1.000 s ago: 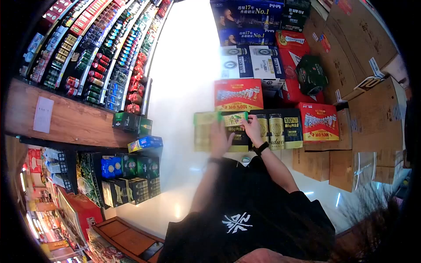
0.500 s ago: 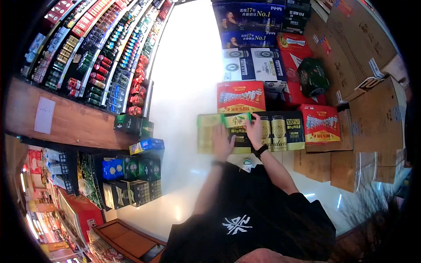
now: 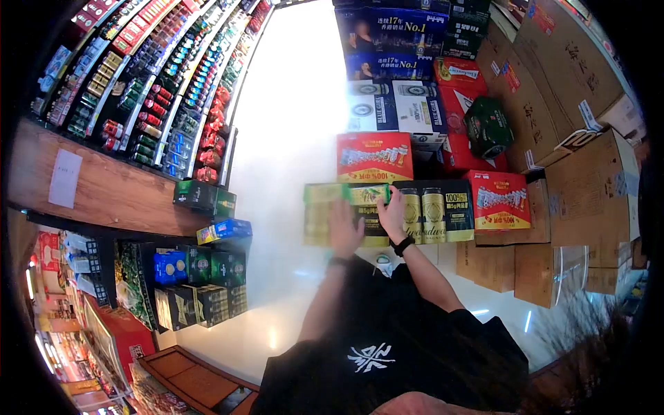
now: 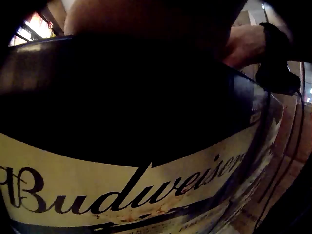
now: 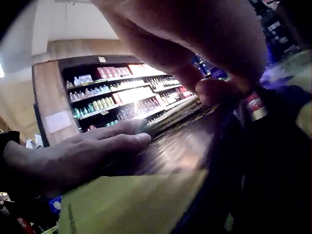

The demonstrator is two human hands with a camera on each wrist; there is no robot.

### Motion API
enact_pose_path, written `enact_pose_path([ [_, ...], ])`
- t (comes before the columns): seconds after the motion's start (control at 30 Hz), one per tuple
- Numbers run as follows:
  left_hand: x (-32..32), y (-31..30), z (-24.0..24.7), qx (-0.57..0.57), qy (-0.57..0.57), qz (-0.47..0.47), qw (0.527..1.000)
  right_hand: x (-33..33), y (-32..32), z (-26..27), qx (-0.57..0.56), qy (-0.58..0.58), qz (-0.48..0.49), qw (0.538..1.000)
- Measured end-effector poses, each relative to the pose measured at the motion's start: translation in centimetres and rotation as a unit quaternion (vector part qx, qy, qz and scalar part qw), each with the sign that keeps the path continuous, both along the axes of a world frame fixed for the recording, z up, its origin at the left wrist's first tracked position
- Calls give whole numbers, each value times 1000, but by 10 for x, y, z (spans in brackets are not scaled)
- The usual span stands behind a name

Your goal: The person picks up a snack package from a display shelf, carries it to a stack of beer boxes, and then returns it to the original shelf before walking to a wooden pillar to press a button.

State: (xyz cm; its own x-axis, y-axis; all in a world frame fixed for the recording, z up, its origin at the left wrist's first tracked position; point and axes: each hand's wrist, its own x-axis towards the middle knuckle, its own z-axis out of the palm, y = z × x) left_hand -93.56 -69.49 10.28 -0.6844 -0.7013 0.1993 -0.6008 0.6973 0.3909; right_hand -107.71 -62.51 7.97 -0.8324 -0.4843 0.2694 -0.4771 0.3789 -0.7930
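A black and gold Budweiser beer case (image 3: 456,214) stands in front of the person, its lettering large in the left wrist view. Across its back upper edge lies a green-edged strip (image 3: 370,196) with a small printed picture. My left hand (image 3: 346,225) lies on the case's left part, blurred, its fingers straight; they also show in the right wrist view, stretched along the case top. At the strip's right end my right hand (image 3: 393,213) pinches with thumb and fingers; a dark band circles that wrist. The right fingertips are close to the case's edge in the right wrist view.
Red beer cartons (image 3: 375,155) flank the case behind and at right. Blue Girl boxes (image 3: 415,107) are stacked farther back. Brown cardboard boxes (image 3: 588,187) line the right side. Shelves of cans (image 3: 159,90) and a wooden ledge (image 3: 117,180) stand at left, with more beer packs (image 3: 200,304) below.
The head view shifts slightly. Both hands stay at nearly the same places on the case and strip.
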Motion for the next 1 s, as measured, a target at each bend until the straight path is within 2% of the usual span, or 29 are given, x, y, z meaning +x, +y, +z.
enact_pose_path([
  [0.03,0,2,2,-1,-6,2,1000,-1,2,0,6,31,12,999],
  [0.13,-2,5,9,-14,-19,3,1000,3,10,27,58,-47,85,994],
  [0.23,-4,5,5,-34,-9,6,999,3,11,35,69,-89,100,989],
  [0.43,-5,2,-1,-37,-8,10,999,-3,6,12,24,-44,98,994],
  [0.57,-8,6,3,-23,-24,31,999,0,7,23,47,-57,102,992],
  [0.77,-8,3,12,21,19,25,999,-9,1,23,33,-21,105,994],
  [0.8,-7,1,8,-13,4,11,1000,-9,0,25,37,-29,108,993],
  [0.9,-7,1,7,1,-14,21,1000,-12,0,29,56,-52,122,990],
  [1.0,-5,0,7,-17,6,22,1000,-14,-2,29,51,-14,122,991],
])
